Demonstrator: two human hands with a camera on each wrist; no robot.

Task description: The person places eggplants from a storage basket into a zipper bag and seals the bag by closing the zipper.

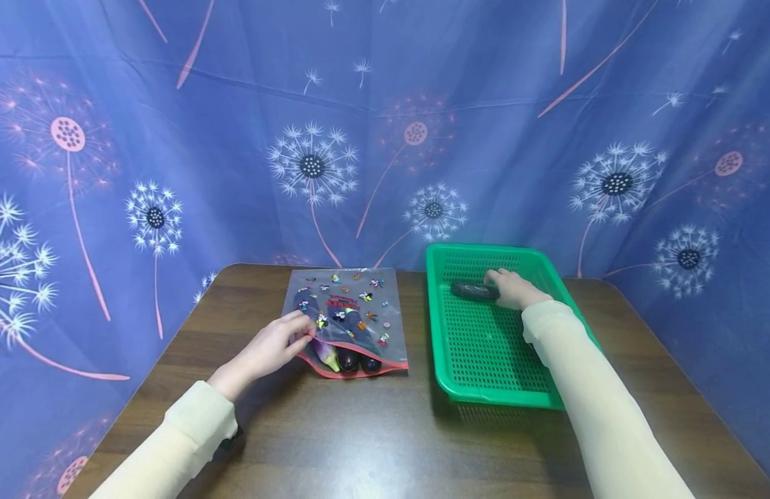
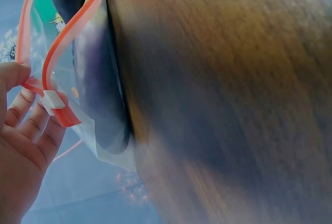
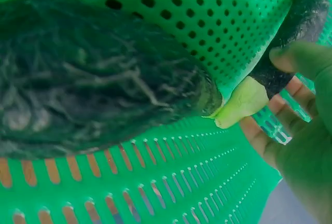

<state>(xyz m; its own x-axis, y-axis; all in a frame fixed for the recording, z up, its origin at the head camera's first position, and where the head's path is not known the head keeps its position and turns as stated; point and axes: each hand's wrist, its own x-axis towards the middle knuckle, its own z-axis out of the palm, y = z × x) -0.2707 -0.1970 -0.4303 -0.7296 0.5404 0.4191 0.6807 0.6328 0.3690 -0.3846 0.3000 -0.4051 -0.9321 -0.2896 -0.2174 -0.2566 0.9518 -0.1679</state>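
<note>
Okay, left hand (image 1: 275,343): grip pinches the left end of the red zip strip (image 2: 60,42) near the white slider (image 2: 52,102), thumb opposite fingers. Printed zip bag (image 1: 391,312) lies on the wooden tabletop (image 1: 335,436), left of centre, mouth toward the near side, gaping. Eggplants inside, ends right at the opening: one purple-and-white with a green cap (image 1: 327,356), darker ones (image 1: 349,360) to its right.

Right hand (image 1: 515,287): grip holds a dark eggplant (image 1: 472,291) in the far part of the green basket (image 1: 503,398), thumb over it, fingers beneath, closer to the green stem end; blunt end points left. Can't tell if it's lifted off the basket floor. Another dark vegetable (image 3: 93,84), probably eggplant, sits in the basket too, near side, mostly under the sleeve in the head view.

Risks: right grip is off-centre on glossy skin, so the blunt end could dip or twist free if raised fast. Basket's left rim could knock it on a low path toward the bag. On the left, only one corner is pinched, so the limp mouth may fold shut; a hard tug or tilt could roll the eggplants out onto the tabletop, since nothing blocks the opening.
</note>
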